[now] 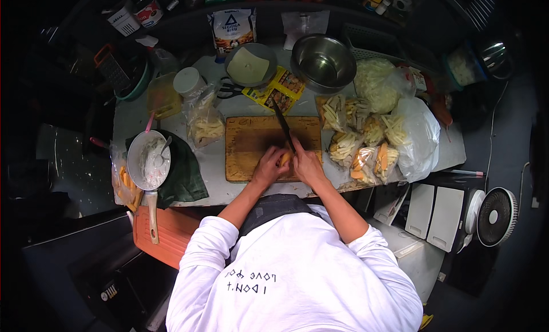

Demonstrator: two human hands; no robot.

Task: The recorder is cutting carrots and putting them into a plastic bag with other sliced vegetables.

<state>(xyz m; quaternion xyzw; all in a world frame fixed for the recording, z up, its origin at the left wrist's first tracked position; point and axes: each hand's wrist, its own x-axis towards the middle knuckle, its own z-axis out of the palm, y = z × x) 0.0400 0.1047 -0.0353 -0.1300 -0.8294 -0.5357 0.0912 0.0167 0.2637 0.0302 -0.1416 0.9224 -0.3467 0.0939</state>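
A worn wooden cutting board lies at the table's front edge. Over its front part my left hand holds a small orange piece of food, perhaps carrot. My right hand grips a dark-bladed kitchen knife, whose tip points away towards a yellow printed packet. The handle is mostly hidden by my fingers, and the two hands are close together. Right of the board are several clear bags of cut vegetable sticks. Another bag of pale sticks is at its left.
A white saucepan with a spoon sits on a dark green cloth at the left. Behind the board stand a bowl and a steel basin, with black scissors beside the bowl. A white plastic bag lies at the right.
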